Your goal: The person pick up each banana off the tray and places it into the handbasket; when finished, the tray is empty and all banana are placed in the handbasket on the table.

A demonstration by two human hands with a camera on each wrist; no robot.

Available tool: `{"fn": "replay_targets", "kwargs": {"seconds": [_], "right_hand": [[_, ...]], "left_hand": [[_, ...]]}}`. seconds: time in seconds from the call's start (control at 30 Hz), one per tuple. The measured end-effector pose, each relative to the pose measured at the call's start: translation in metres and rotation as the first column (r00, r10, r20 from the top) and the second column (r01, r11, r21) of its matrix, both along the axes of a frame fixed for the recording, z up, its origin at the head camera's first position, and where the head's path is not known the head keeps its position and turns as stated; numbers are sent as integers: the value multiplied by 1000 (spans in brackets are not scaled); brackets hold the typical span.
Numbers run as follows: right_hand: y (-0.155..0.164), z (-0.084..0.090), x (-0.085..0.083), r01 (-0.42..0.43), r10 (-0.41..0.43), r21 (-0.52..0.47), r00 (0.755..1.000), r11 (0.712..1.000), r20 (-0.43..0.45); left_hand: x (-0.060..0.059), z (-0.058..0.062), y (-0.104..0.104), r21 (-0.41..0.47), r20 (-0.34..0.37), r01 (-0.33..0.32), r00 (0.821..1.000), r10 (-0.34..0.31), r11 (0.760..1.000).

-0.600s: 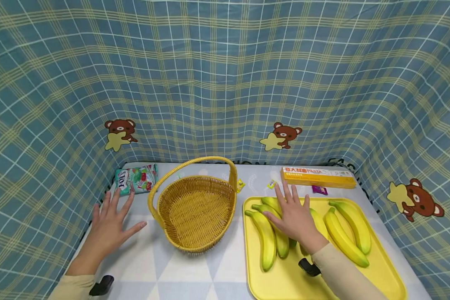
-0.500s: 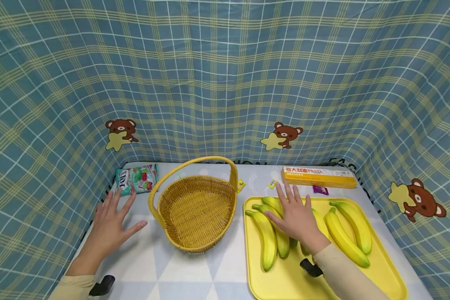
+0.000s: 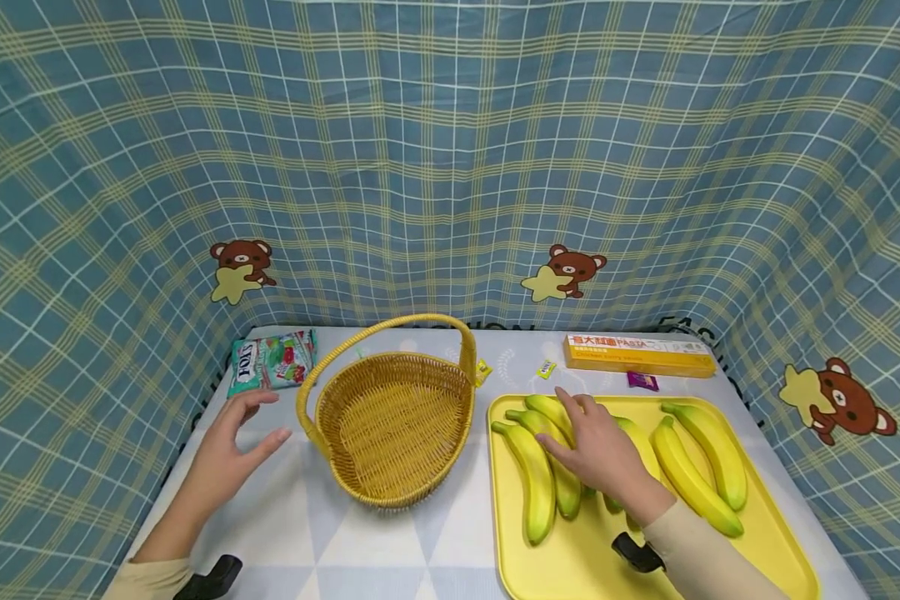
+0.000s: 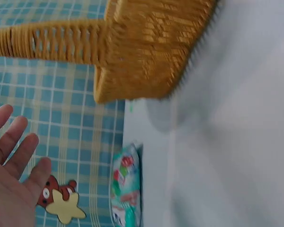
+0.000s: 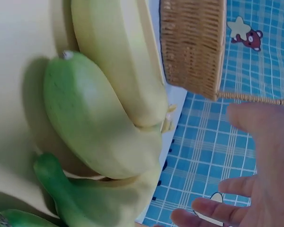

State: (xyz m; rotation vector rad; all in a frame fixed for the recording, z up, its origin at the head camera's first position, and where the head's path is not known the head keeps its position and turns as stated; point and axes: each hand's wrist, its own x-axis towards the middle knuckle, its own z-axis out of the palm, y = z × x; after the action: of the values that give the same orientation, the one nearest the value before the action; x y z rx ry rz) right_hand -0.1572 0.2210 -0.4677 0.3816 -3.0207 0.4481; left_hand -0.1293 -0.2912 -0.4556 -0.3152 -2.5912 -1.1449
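My left hand (image 3: 221, 458) hovers left of the wicker basket (image 3: 397, 437), fingers relaxed and thumb apart, holding nothing. In the left wrist view its fingers (image 4: 20, 142) are slightly bent, below the basket's handle (image 4: 61, 41). Over a yellow tray (image 3: 547, 571) on the right hangs my right hand (image 3: 607, 450), loosely bent and holding nothing. Several bananas lie in that tray, among them one at the left side (image 3: 534, 487) and two at the right, one being the outer banana (image 3: 712, 450). The right hand partly covers the middle bananas. The right wrist view shows a green-tipped banana (image 5: 92, 118) close up.
Behind the left hand lies a teal FOX'S candy bag (image 3: 273, 360). At the back right are a pasta box (image 3: 637, 356), a purple wrapped candy (image 3: 642, 381) and a yellow wrapped candy (image 3: 546, 369). Another yellow candy (image 3: 482, 372) sits beside the basket. A plaid curtain (image 3: 435, 167) surrounds the table.
Both hands were spread wide with straight fingers; now their fingers are drawn in and bent. The right hand has shifted slightly right and toward me. Basket and bananas stay in place.
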Motion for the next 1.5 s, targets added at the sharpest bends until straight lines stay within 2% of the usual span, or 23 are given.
{"fn": "replay_targets", "kwargs": {"seconds": [0.13,0.23,0.3,0.47,0.6,0.77,0.93,1.17,1.5], "right_hand": [[-3,-3,6,0,1,-20,999,1000,46],[-7,-5,11,3,1,-45,996,999,86],[-11,-7,13,6,1,-60,993,998,121],[-22,-17,19,5,8,-67,982,998,186],[-28,-23,21,-21,29,-49,987,999,160],[-33,-26,24,-37,35,19,993,999,109],[-38,-29,26,-19,14,44,993,999,113],[-44,-33,29,18,-17,-8,990,1000,143],[-49,-38,30,51,-44,-75,995,996,92]], "left_hand": [[2,5,10,101,-54,61,997,-55,993],[3,8,17,163,-65,101,994,-92,981],[3,9,22,191,-65,104,993,-94,976],[3,11,32,209,-61,52,997,-40,976],[3,10,35,226,-66,46,997,-32,973],[5,11,37,249,-62,56,997,-42,967],[5,10,39,248,-68,55,997,-39,967],[6,8,40,207,-104,31,994,-10,978],[5,6,41,194,-149,26,989,3,981]]}}
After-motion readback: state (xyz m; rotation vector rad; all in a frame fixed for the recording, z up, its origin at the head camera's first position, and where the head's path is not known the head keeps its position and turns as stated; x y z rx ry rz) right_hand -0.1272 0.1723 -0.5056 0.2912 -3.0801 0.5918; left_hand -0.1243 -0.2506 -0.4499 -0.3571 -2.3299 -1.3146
